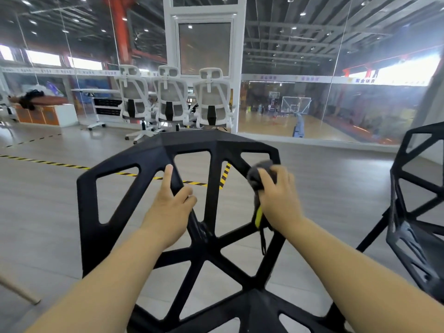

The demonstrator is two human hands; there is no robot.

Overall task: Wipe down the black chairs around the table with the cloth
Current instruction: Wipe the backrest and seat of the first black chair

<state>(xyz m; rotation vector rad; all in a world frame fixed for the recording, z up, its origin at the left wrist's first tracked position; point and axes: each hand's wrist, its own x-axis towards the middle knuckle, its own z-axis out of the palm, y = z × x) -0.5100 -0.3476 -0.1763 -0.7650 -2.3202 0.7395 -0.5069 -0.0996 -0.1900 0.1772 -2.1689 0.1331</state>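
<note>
A black chair [108,169] with an open geometric lattice back fills the middle of the head view, its back facing me. My left hand [171,207] grips a slanted strut of that back, thumb lying up along the bar. My right hand [278,195] holds a bunched dark grey cloth [255,176] with a yellow tag and presses it against the upper right strut. A second black lattice chair [415,212] stands at the right edge, partly cut off.
Three white mesh office chairs [171,99] stand in a row behind, before a glass wall [312,104]. Yellow-black tape [48,162] crosses the grey floor. A pale wooden leg [21,290] slants in at the lower left. Orange-fronted cabinets [40,115] sit far left.
</note>
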